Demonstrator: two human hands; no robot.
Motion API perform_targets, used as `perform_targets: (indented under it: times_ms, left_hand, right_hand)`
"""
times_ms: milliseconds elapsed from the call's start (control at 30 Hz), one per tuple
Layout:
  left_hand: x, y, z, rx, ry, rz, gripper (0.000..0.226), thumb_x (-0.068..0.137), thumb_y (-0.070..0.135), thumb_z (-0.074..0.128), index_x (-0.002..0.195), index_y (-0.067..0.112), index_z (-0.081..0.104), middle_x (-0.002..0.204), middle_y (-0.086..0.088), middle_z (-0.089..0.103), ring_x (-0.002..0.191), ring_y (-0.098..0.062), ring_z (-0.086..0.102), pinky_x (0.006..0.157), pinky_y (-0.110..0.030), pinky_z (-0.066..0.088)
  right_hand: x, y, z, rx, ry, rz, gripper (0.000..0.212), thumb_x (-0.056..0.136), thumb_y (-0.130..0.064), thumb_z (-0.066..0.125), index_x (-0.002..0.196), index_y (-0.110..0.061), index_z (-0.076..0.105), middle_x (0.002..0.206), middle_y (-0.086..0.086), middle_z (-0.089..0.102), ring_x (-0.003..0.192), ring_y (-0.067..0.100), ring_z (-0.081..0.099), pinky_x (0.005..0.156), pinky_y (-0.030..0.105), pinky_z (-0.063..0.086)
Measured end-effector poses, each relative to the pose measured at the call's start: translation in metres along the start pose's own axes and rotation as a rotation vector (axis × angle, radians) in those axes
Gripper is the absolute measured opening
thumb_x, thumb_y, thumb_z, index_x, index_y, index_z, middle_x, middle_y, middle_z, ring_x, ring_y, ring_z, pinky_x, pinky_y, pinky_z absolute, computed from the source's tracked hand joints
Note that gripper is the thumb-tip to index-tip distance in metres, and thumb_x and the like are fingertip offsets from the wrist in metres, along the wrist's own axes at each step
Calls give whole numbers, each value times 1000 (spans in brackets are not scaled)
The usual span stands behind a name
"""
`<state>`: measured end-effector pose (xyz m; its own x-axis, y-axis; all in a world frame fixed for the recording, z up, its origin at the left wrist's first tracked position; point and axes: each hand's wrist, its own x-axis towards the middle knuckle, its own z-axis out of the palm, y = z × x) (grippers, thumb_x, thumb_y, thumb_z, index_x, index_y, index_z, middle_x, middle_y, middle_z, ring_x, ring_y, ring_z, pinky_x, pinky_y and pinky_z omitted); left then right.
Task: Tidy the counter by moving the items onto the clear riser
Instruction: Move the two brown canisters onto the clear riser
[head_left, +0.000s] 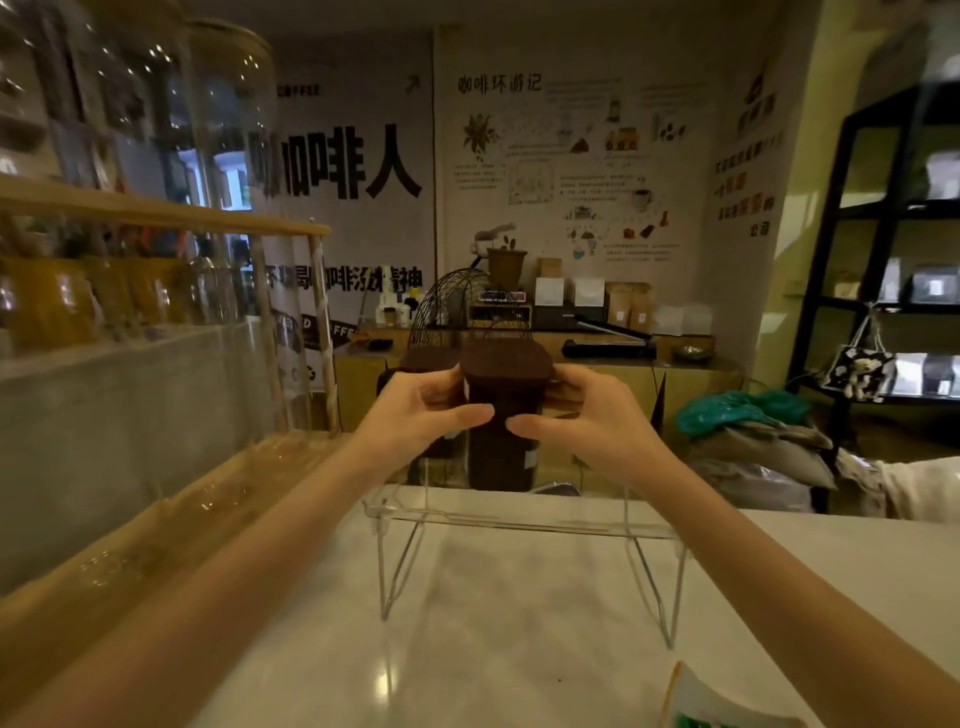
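Observation:
A dark brown lidded canister (506, 410) stands on the clear riser (524, 525) near its back edge, at the middle of the white counter. My left hand (421, 410) grips its left side and my right hand (582, 410) grips its right side, fingers wrapped round the front just under the lid. A second dark canister (428, 361) stands close behind and to the left, mostly hidden by my left hand. The riser's thin legs rest on the counter.
A wooden shelf with glass jars (104, 291) and a glass panel runs along the left. A green and white packet (706, 701) lies at the counter's front right edge. Bags (753, 436) and a black shelf unit (883, 260) stand beyond the counter on the right.

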<state>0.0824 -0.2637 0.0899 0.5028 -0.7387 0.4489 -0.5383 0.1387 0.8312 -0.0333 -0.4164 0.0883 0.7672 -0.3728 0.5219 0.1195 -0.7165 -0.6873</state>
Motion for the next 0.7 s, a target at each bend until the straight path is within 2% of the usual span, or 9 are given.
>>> perform_targets:
  times_ms: [100, 267, 433, 600, 700]
  left_hand:
    - [16, -20, 6, 52, 36, -1, 44, 71, 28, 68, 112, 14, 62, 109, -2, 69, 104, -14, 64, 87, -28, 53]
    - [31, -41, 16, 87, 103, -20, 42, 77, 20, 65, 118, 11, 58, 114, -7, 67, 106, -14, 62, 96, -41, 49]
    - [39, -51, 20, 119, 166, -31, 46, 77, 22, 65, 120, 10, 56, 117, -9, 66, 108, -16, 60, 97, -41, 49]
    - [43, -55, 21, 184, 259, -8, 40, 78, 22, 65, 116, 11, 59, 108, -7, 69, 100, -12, 63, 86, -27, 53]
    - [45, -56, 23, 250, 336, 27, 34, 78, 22, 67, 110, 10, 63, 98, -4, 71, 88, -6, 63, 69, -7, 51]
  right_hand:
    - [13, 19, 7, -13, 3, 31, 54, 65, -34, 77, 114, -23, 57, 95, -13, 65, 84, -4, 59, 68, 14, 47]
    - [29, 44, 17, -45, 31, 69, 52, 68, -33, 75, 115, -20, 56, 109, -1, 68, 95, 12, 61, 81, 30, 51]
    - [37, 53, 24, -56, 38, 77, 55, 70, -32, 74, 119, -19, 54, 114, 1, 67, 101, 14, 60, 79, 26, 48]
    - [42, 55, 28, -103, 62, 69, 53, 70, -38, 72, 117, -19, 56, 111, 0, 67, 92, 10, 58, 70, 18, 45]
    - [42, 55, 32, -173, 105, 75, 48, 71, -42, 71, 110, -17, 61, 101, 3, 70, 87, 14, 63, 70, 28, 54]
